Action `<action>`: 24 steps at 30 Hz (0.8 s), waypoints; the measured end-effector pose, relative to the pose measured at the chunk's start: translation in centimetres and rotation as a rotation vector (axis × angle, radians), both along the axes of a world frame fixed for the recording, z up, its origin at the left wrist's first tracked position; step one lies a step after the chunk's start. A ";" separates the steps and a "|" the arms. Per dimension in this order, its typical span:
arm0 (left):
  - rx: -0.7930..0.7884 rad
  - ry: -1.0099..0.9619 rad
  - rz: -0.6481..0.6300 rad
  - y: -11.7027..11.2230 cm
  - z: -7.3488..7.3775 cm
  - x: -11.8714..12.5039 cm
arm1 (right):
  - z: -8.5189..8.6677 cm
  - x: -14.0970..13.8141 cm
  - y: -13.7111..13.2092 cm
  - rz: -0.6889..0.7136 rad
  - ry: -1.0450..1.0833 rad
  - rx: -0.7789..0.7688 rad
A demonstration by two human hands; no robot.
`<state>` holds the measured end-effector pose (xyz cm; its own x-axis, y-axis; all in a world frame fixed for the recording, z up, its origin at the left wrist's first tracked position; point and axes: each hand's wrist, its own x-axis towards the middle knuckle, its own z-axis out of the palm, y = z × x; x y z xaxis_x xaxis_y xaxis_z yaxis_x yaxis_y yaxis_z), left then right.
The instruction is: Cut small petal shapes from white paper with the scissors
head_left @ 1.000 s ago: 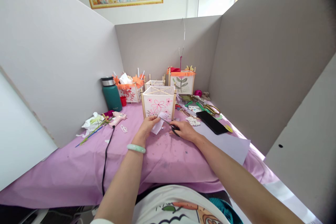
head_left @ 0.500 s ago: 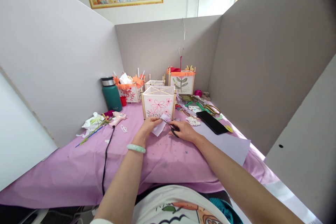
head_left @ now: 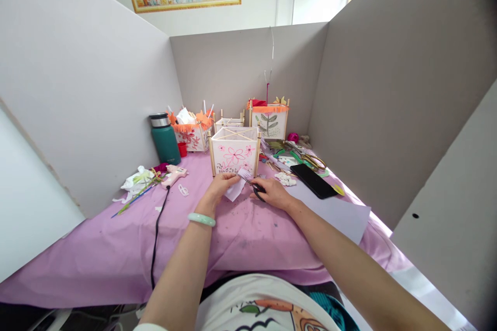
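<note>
My left hand (head_left: pixel 218 190), with a pale green bangle on the wrist, pinches a small piece of white paper (head_left: pixel 236 189) with pink marks. My right hand (head_left: pixel 274 194) is closed round black-handled scissors (head_left: pixel 256 189), whose blades reach into the paper's upper edge. Both hands hover just over the purple tablecloth (head_left: pixel 116 248), directly in front of a square paper lantern (head_left: pixel 234 152) with wooden corner posts and pink flower drawings.
A green thermos (head_left: pixel 165 138) stands at the back left, with more lanterns (head_left: pixel 269 119) behind. A pink glue gun (head_left: pixel 173 175) and its black cord (head_left: pixel 156 240) lie left. A black phone (head_left: pixel 313 180), a lilac sheet (head_left: pixel 334 211) and craft scraps lie right. Grey partitions enclose the table.
The scissors and my right hand shifted very slightly toward the paper; the paper tilted a little in my left fingers. Everything else stayed put.
</note>
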<state>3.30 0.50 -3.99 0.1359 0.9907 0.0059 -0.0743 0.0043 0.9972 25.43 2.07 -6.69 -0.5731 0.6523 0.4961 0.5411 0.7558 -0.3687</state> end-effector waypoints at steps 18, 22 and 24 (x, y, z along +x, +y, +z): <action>0.048 -0.052 0.096 0.2 -0.1 -0.2 | 0.8 -0.1 -0.9 0.011 -0.028 -0.008; 0.059 -0.067 0.095 0.2 -0.1 -0.2 | 0.8 -0.1 -0.9 0.006 -0.026 -0.013; 0.057 -0.058 0.092 0.3 -0.2 -0.2 | 0.7 -0.1 -0.8 0.003 -0.023 -0.011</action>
